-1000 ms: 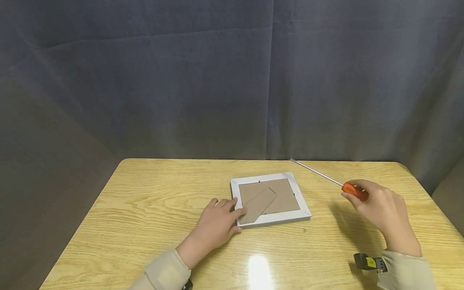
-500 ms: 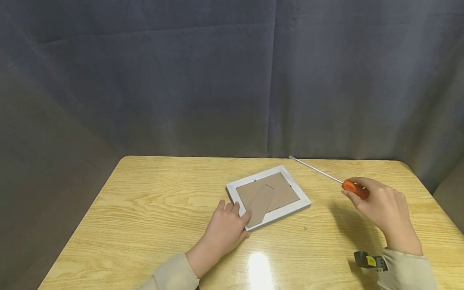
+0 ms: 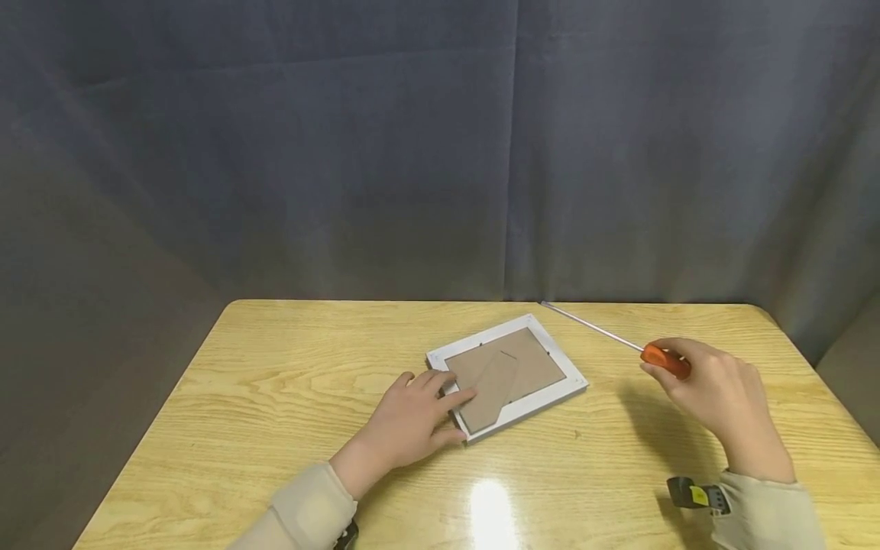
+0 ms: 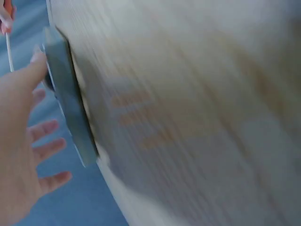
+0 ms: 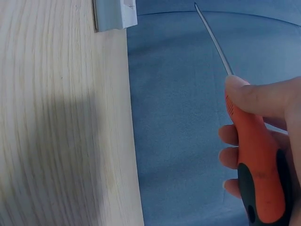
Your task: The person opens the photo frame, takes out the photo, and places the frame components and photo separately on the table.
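A white picture frame [image 3: 512,415] lies on the table, its brown backing board and stand flap facing up; one corner points toward the near side. At its near left corner is my left hand [image 3: 406,420], fingers spread, thumb by the frame's edge and index finger over the backing. The left wrist view shows those fingers [image 4: 49,149] mostly straight beside the frame [image 4: 70,101]. My right hand [image 3: 722,389] grips a screwdriver [image 3: 665,361] by its orange handle, above the table on the right. In the right wrist view the screwdriver's [image 5: 258,155] thin metal shaft points away, apart from the frame.
The wooden table [image 3: 275,397] has rounded far corners. A dark grey curtain [image 3: 378,153] hangs right behind its far edge. A black strap device [image 3: 694,495] with a yellow mark sits at the right wrist.
The picture frame has turned counterclockwise on the table under my left hand. That hand's fingers have since shifted slightly left and spread. The right hand keeps the screwdriver nearly still.
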`<state>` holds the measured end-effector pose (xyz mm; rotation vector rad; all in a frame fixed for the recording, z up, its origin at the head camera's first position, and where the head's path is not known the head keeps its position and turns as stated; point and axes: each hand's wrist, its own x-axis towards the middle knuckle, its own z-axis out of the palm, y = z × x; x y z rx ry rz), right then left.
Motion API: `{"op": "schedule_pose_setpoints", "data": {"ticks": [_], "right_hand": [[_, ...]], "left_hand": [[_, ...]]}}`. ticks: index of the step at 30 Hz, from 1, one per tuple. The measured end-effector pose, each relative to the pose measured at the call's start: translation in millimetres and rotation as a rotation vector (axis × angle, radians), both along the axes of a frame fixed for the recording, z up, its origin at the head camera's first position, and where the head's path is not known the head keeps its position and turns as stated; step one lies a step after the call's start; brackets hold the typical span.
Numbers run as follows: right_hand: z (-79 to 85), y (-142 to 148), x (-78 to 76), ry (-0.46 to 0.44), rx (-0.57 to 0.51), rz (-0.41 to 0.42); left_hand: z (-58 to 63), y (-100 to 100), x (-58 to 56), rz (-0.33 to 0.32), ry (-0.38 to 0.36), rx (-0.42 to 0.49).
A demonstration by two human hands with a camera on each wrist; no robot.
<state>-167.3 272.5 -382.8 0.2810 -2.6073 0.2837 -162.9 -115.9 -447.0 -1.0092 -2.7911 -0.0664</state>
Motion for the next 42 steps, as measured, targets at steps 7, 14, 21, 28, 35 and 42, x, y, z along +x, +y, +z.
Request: {"op": "schedule_pose_setpoints", "data": {"ticks": [7, 14, 21, 28, 35, 42], "right_hand": [[-1.9, -2.1, -0.4, -0.012, 0.008, 0.009], [-3.3, -4.2, -1.2, -0.021, 0.010, 0.016], [-3.6, -5.6, -1.8, -0.029, 0.012, 0.017], [-3.9, -6.4, -2.6, -0.031, 0.013, 0.016], [-5.6, -7.0, -3.7, -0.034, 0.019, 0.021], [-6.3, -7.8, -4.0, -0.020, 0.020, 0.028]], "left_hand": [[-5.7, -10.0, -20.6, 0.097, -0.115, 0.072], [-6.6, -10.9, -30.6, 0.156, -0.217, 0.110], [-5.9, -9.9, -29.8, 0.171, -0.233, 0.114], [-4.6, -5.9, -26.7, 0.206, -0.252, 0.134], [1.0, 2.8, -14.2, 0.285, -0.259, 0.172], [3.4, 13.4, 1.0, 0.349, -0.207, 0.162]]}}
